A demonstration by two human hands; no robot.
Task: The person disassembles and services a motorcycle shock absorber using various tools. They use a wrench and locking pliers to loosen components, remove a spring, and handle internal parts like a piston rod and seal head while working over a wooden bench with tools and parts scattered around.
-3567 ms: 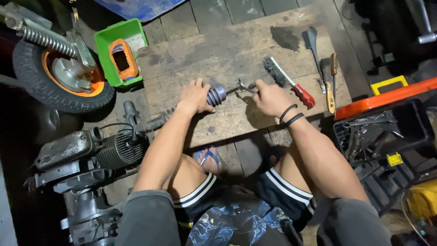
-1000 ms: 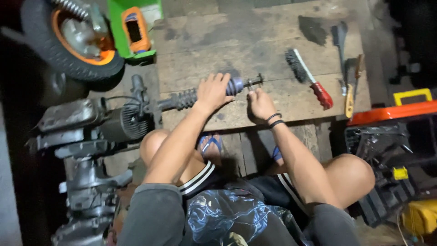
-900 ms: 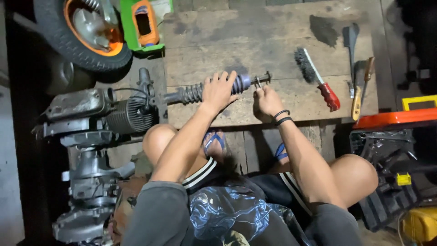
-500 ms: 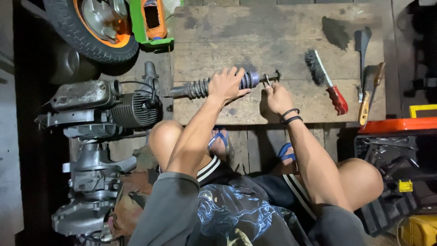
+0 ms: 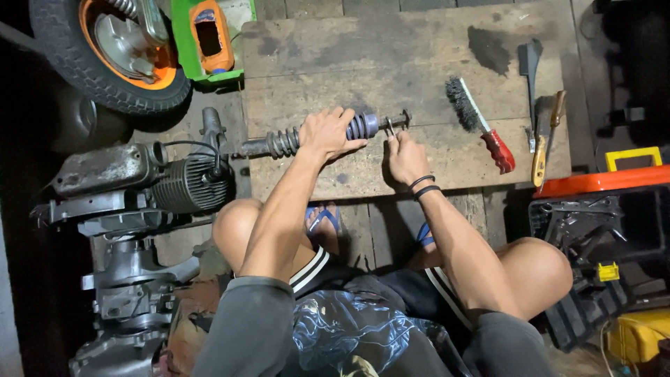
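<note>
Lying across a wooden board (image 5: 419, 174), beside an engine (image 5: 139, 188): a shaft (image 5: 279, 143) with ribbed boots. Left hand (image 5: 328, 132) clenched around its middle; right hand (image 5: 405, 157) pinching a small metal tool (image 5: 391, 128) at the tip. Nearby, a wire brush (image 5: 478, 122) with red handle.

- Left hand (image 5: 326, 132) wrapped over the axle shaft (image 5: 317, 136) — gripping between its two ribbed rubber boots; shaft lies across the wooden board (image 5: 419, 56).
- Right hand (image 5: 405, 159) pinches a small metal tool (image 5: 391, 128) at the shaft's threaded end.
- Wire brush (image 5: 481, 126), red handle, lies to the right, apart.
- Engine (image 5: 146, 181) on the left, at the shaft's far end.
</note>
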